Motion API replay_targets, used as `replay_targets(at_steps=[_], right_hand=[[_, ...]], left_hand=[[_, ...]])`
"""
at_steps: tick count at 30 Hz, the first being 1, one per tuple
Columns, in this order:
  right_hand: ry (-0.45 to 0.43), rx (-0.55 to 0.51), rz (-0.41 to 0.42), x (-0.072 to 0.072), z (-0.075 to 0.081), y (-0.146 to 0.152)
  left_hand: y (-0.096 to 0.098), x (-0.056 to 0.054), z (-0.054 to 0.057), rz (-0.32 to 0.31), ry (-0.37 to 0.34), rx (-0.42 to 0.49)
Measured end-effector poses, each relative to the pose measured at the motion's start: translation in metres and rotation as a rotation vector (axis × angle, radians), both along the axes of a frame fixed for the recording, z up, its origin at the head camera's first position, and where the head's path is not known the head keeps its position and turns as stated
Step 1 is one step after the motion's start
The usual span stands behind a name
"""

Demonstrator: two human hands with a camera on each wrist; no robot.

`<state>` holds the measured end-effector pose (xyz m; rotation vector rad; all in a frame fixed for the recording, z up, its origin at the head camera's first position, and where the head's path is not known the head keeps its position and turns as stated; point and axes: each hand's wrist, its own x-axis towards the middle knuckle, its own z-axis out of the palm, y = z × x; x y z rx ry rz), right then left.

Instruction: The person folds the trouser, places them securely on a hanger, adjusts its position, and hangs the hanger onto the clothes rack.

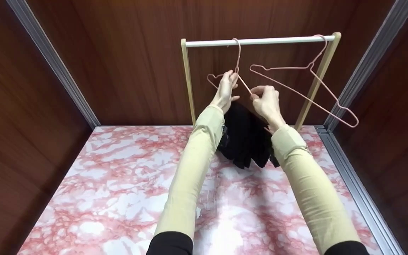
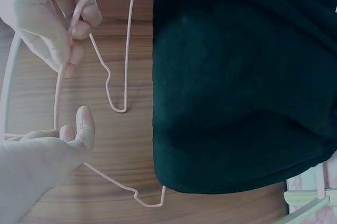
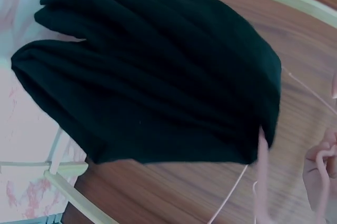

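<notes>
A thin pink clothes hanger (image 1: 244,83) hangs by its hook from the white rail, with a dark garment (image 1: 241,134) draped from its lower part. My left hand (image 1: 226,88) is raised at the hanger's neck, fingers extended against it and the thumb (image 2: 85,124) standing apart. On the hanger's right shoulder, my right hand (image 1: 266,101) pinches the wire between thumb and fingers. The garment (image 2: 237,82) hangs below both hands, beyond the bare left end of the hanger in the left wrist view. My forearms partly cover the garment in the head view.
A second pink hanger (image 1: 290,89) hangs bare at the right end of the white rail (image 1: 275,41). Wooden posts (image 1: 188,78) hold the rail. Brown wood-grain panels (image 1: 119,63) surround a pink-and-white marbled surface (image 1: 129,177). A metal track (image 1: 352,177) runs along the right side.
</notes>
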<state>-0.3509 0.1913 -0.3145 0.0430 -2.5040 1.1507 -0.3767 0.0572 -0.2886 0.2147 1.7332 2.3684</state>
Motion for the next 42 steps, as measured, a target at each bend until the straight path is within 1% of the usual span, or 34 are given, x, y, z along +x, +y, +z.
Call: replay_targets(at_steps=[2,6,11,14,19,22,26,28,30,36,40,42], right_hand=[[-0.004,0.01,0.016,0.0,-0.001,0.002],[-0.024,0.009,0.049,-0.001,-0.003,0.006],[-0.041,-0.017,0.098,0.002,-0.005,0.015],[-0.036,-0.028,0.116,0.005,-0.006,0.021],[0.015,-0.001,0.097,0.012,-0.013,0.03],[0.078,0.029,0.093,0.017,-0.019,0.033],[0.17,0.062,0.119,0.026,-0.032,0.036],[0.21,0.077,0.128,0.032,-0.041,0.039],[0.255,0.094,0.122,0.038,-0.05,0.043],[0.399,0.153,0.094,0.056,-0.081,0.049],[0.462,0.188,0.081,0.068,-0.1,0.052],[0.479,0.201,0.074,0.074,-0.108,0.054]], left_hand=[[0.0,0.0,-0.001,-0.01,-0.01,-0.018],[-0.001,0.001,-0.005,-0.023,0.005,-0.046],[-0.009,0.004,-0.012,-0.009,0.051,-0.068],[-0.016,0.005,-0.017,-0.003,0.057,-0.082],[-0.03,0.009,-0.029,-0.009,0.065,-0.132],[-0.038,0.012,-0.037,0.001,0.075,-0.151],[-0.052,0.019,-0.052,0.02,0.104,-0.177],[-0.059,0.024,-0.061,0.033,0.122,-0.22],[-0.065,0.029,-0.071,0.06,0.134,-0.265],[-0.078,0.046,-0.098,0.15,0.151,-0.353],[-0.086,0.061,-0.118,0.204,0.163,-0.486],[-0.09,0.069,-0.126,0.228,0.18,-0.574]])
